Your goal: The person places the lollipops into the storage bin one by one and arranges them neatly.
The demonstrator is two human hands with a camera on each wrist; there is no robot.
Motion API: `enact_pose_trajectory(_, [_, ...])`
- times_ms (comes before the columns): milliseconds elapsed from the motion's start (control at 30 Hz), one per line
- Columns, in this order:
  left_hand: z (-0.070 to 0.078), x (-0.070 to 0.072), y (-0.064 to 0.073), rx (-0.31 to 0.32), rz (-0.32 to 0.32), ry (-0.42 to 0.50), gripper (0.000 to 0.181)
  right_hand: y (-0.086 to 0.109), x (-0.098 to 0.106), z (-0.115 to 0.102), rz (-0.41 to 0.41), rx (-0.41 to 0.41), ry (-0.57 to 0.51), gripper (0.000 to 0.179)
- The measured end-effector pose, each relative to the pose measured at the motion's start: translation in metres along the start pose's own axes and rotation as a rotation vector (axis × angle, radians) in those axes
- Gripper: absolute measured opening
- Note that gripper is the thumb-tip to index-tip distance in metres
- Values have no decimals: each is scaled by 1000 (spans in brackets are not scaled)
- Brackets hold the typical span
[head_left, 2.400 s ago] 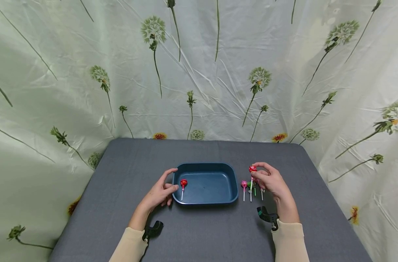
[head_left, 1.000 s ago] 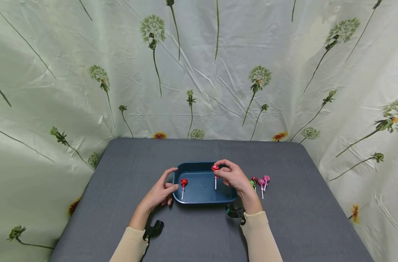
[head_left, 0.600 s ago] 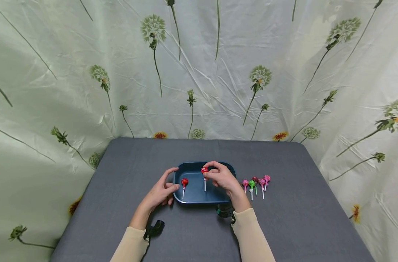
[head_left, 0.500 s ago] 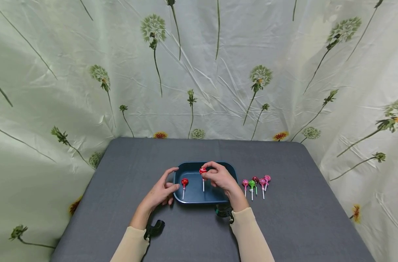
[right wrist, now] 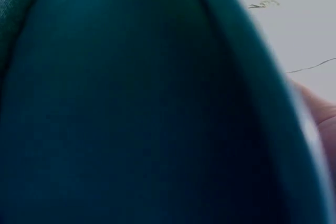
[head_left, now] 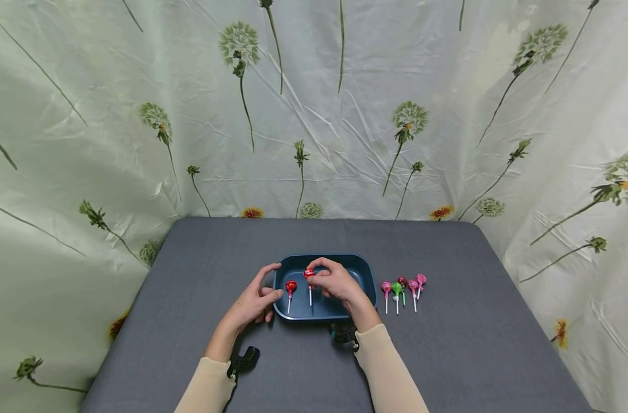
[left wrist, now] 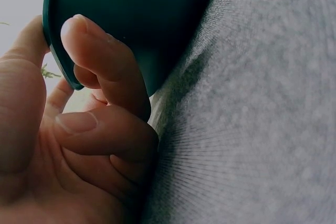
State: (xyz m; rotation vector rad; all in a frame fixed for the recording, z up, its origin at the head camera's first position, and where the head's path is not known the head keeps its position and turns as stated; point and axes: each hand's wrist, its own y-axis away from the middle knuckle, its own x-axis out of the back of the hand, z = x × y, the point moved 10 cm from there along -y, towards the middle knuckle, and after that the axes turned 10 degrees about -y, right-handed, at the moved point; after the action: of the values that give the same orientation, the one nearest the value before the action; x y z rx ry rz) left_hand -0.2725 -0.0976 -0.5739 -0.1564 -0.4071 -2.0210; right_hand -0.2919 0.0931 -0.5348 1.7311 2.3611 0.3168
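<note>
My left hand [head_left: 254, 298] holds the left side of a dark blue rectangular tray [head_left: 373, 292]. Its thumb and index finger are at the rim in the head view, and the left wrist view shows other fingers curled beside the outer wall [left wrist: 152, 3]. Between thumb and fingers, my right hand [head_left: 337, 284] pinches a red-wrapped lollipop [head_left: 309, 273] by its head, over the tray's left half, with the white stick pointing toward me. Just left of it, another red lollipop [head_left: 290, 287] lies in the tray. The tray wall [right wrist: 157, 103] fills most of the right wrist view, hiding the lollipop there.
Right of the tray, several lollipops lie in a loose group on the grey cloth-covered table [head_left: 474, 344], among them a pink one [head_left: 386, 287], a green one [head_left: 396, 288] and a dark red one [head_left: 402, 282]. A flower-printed curtain [head_left: 345, 115] hangs behind the table.
My right hand has carried the red lollipop left from the group on the table, across the tray, to beside the other red lollipop. My left hand has stayed at the tray's left side.
</note>
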Motion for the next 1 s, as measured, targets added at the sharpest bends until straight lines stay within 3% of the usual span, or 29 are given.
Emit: enact_pose_trajectory(1000, [-5,0,-3,2,1,-12,67,-10,-19,18,25,-78,161,22])
